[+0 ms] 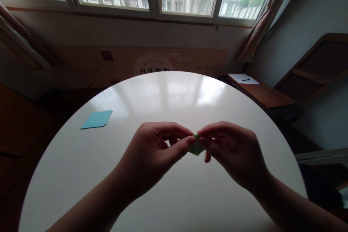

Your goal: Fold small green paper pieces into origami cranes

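Both my hands meet above the middle of a round white table [168, 94]. My left hand [156, 152] and my right hand [233, 148] each pinch a small folded piece of green paper [197, 148] between thumb and fingertips. Most of the paper is hidden by the fingers; only its lower corner shows. The paper is held a little above the tabletop.
A flat stack of light blue paper squares [97, 119] lies on the table's left side. A wooden side table [261, 92] at the right carries a sheet and a pen [244, 78]. Windows and a curtain [261, 21] are behind, with dark wooden furniture at both sides.
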